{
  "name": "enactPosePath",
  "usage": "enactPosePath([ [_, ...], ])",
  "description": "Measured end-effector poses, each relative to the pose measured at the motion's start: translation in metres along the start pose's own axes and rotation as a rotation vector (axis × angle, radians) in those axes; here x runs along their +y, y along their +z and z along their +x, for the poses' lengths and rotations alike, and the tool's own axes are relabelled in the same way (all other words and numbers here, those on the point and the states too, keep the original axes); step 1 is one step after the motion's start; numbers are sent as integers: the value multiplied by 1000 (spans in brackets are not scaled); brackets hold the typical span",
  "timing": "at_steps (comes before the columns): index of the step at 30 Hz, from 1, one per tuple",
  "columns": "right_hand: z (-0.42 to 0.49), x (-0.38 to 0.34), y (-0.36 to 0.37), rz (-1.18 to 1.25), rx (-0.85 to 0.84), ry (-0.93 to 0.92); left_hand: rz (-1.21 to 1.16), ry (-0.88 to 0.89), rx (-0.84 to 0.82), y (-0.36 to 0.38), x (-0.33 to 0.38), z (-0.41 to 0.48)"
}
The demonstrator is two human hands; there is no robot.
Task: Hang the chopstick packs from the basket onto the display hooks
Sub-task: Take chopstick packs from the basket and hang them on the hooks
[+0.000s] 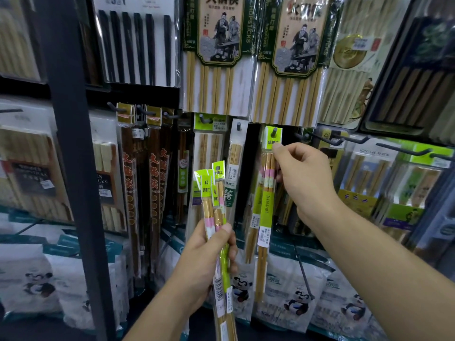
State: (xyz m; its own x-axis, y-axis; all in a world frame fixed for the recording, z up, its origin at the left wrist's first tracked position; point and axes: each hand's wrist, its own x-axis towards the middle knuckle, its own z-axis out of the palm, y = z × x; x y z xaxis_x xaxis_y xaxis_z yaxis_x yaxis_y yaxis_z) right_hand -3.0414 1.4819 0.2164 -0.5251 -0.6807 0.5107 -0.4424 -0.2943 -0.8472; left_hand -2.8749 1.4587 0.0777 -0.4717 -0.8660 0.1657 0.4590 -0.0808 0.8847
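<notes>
My left hand (pixel 209 244) grips a bunch of slim chopstick packs (pixel 213 200) with lime green header cards, held upright below the display. My right hand (pixel 300 178) pinches the top of another such pack (pixel 267 193), whose green header (pixel 273 136) sits on a dark display hook (pixel 274 131). That pack hangs straight down with its lime label facing me. The basket is out of view.
Other hooks carry packs: brown ones (pixel 152 183) to the left, bamboo ones (pixel 211 148) in the middle. Bare dark hooks (pixel 403 151) jut out to the right. Large chopstick cards (pixel 216 55) hang above. A dark upright post (pixel 71 143) stands left. Panda-printed bags (pixel 295 291) fill the bottom shelf.
</notes>
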Motion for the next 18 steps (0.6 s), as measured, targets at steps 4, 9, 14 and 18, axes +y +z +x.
enactPosePath([
  [4,-10,11,0,-16,43,0,10,22,16,0,3,-2],
  [9,-36,17,6,-94,-200,-14,-14,28,16,5,4,-4],
  [14,-47,12,14,-68,-332,-18,-39,-6,-12,10,3,-5],
  [18,-47,13,16,-29,-289,2,-35,-12,-2,10,3,-4],
])
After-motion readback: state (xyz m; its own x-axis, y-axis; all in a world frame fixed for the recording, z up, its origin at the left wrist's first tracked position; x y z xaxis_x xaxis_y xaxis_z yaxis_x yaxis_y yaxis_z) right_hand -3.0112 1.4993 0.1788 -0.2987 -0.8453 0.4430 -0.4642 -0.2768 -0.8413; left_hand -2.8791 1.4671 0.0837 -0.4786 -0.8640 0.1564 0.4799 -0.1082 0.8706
